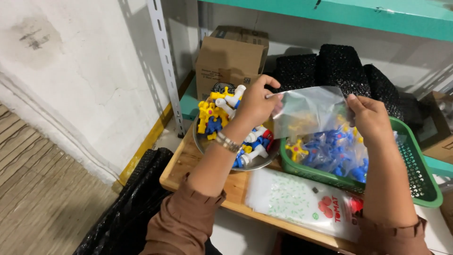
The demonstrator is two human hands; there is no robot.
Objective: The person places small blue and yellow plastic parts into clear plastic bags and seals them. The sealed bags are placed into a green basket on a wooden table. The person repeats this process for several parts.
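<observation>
My left hand point(257, 103) pinches the left edge of a clear plastic bag point(309, 111), and my right hand point(370, 118) grips its right edge, holding it up between them. Beneath my left hand a metal bowl point(262, 163) holds several yellow, blue, white and red plastic toy pieces point(214, 113). Under the bag, a green basket point(427, 191) contains more clear bags of blue and yellow toy pieces point(330, 151). Both sleeves are brown.
A wooden board point(184, 165) carries the bowl and a stack of flat printed plastic bags point(302, 203). A cardboard box point(229, 59) and black mesh bundles point(339, 68) stand behind. A black plastic sack point(127, 212) lies at lower left; a metal shelf post point(165, 61) rises at left.
</observation>
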